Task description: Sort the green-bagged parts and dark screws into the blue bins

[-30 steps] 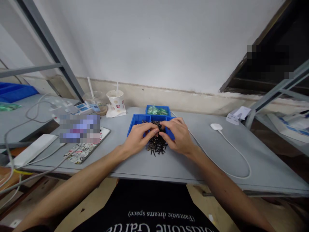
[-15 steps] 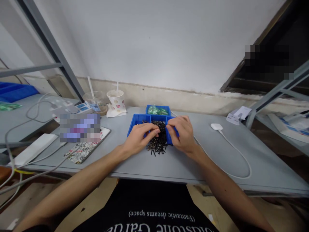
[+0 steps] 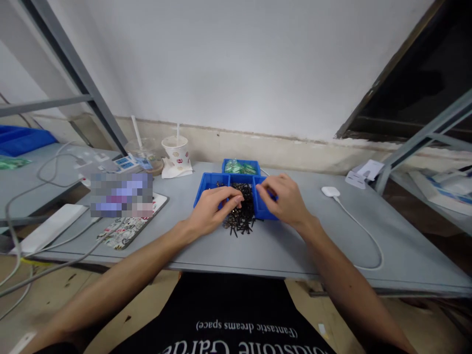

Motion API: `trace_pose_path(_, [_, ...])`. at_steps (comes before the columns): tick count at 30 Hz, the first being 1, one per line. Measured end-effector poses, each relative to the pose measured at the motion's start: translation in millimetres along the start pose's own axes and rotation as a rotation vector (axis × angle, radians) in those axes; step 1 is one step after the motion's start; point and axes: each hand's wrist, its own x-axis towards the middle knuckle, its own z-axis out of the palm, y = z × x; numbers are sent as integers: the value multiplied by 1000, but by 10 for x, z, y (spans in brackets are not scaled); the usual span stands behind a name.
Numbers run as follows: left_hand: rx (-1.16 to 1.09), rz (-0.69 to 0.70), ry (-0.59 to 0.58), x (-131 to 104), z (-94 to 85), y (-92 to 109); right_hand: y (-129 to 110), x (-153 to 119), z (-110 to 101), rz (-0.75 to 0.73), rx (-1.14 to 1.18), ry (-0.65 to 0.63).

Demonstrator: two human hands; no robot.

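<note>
A blue divided tray (image 3: 200,189) stands at the middle of the desk. Dark screws (image 3: 241,216) fill its middle compartment and spill onto the desk in front. My left hand (image 3: 214,207) is over the left part of the tray and the pile, thumb and fingertips pinched together; what they hold, if anything, is too small to name. Over the right compartment is my right hand (image 3: 282,199), its fingers curled and thumb near the index finger; no object can be made out there. Behind the tray, a smaller blue bin (image 3: 259,166) holds green plastic packets (image 3: 241,167).
A paper cup (image 3: 176,151) with a straw and a clear cup (image 3: 145,156) stand at the back left. Left of the tray are a patterned case (image 3: 127,231), a white box (image 3: 53,228) and cables. A white charger (image 3: 330,192) with its cord lies right.
My right hand has moved slightly right, away from my left hand, and now uncovers more of the right compartment. My left hand is nearly where it was, still pinched.
</note>
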Motion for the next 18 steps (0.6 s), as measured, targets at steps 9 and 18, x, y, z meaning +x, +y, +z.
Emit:
trace_pose_path(9, [9,6,21,-10,0,1,-334,-94,178,-359,38,-402])
trace_pose_path(18, [0,9,-11,-2,0,1,-321,-147,206,-364,24,-642])
